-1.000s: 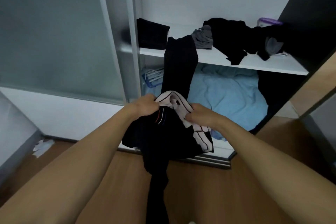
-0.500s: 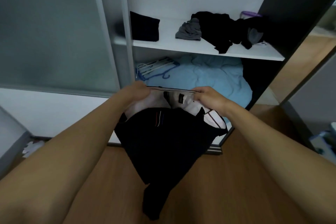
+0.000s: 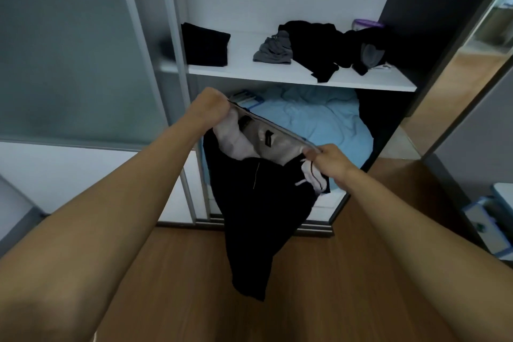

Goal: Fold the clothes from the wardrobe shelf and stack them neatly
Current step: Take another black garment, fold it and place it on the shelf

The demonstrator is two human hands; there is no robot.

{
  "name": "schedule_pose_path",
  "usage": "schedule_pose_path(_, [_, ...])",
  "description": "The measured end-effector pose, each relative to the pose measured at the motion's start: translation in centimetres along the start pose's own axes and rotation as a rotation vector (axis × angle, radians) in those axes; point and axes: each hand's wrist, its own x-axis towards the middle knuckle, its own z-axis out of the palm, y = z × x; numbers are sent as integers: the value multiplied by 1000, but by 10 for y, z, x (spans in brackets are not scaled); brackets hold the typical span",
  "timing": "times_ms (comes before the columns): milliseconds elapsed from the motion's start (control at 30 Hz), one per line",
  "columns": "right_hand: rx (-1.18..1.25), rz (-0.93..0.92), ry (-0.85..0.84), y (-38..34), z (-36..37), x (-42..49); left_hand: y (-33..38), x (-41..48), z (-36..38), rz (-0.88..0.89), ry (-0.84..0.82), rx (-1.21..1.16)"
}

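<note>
No text, brand or number could be read anywhere. Two small dark tags (image 3: pixel 268 138) sat on the pale inner lining (image 3: pixel 280 148) of the black trousers (image 3: pixel 258 216), but any writing on them was too small and blurred to read.

Head view; faces forward, downward

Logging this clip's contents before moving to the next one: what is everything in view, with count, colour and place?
held garment: one, black with pale lining, hanging between both hands
folded garment: one, black, shelf left
crumpled garment: one, grey, shelf middle
clothes heap: one, black, shelf right
shelf: one, white, wardrobe
bedding: one, light blue, under the shelf
sliding door: one, frosted grey, left
left hand: one, gripping waistband's left end
right hand: one, gripping waistband's right end
</note>
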Motion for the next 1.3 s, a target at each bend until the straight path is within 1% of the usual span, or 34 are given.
schedule_pose_path(67, [126, 42, 64, -6, -13, 4, -14, -3, 3, 22, -2, 119])
schedule_pose_path(133, [190, 78, 83, -6, -26, 7, -30, -11, 7, 2, -45, 271])
schedule_pose_path(233, [248, 125, 77, 2, -43, 11, -51, -26, 14, -109, -126, 439])
schedule_pose_path(300, [323, 183, 86, 11, -52, 13, -65, -32, 19, -194, -136, 464])
schedule_pose_path(433, [291, 283, 140, 26, -66, 11, -86, -39, 32, -368, -142, 311])
schedule_pose_path(600, [402, 415, 276, 45, -76, 5, -84, -35, 43, -414, -155, 147])
schedule_pose_path(700, [459, 448, 275, 50, -75, 1, -69, -38, 54, -438, -170, -3])
schedule_pose_path(767, [464, 454, 251, 50, -73, -1, -58, -42, 65, -475, -229, -93])
schedule_pose_path(833, [461, 451, 226, 48, -68, -2, -50, -47, 76, -496, -353, -128])
schedule_pose_path(933, [490, 447, 182, 44, -57, -6, -39, -56, 93, -458, -542, -168])
schedule_pose_path(1000, [485, 438, 126, 42, -51, -11, -35, -57, 104, -378, -591, -206])
schedule_pose_path(1100, [413, 416, 52, 39, -45, -17, -33, -52, 117, -325, -557, -327])
schedule_pose_path(1200, [520, 413, 97, 37, -42, -16, -26, -49, 125, -340, -482, -544])
schedule_pose_path(1233, [570, 423, 109, 35, -41, -16, -22, -48, 128, -321, -465, -582])
schedule_pose_path(1300, [587, 427, 86, 32, -36, -17, -13, -48, 134, -271, -460, -607])
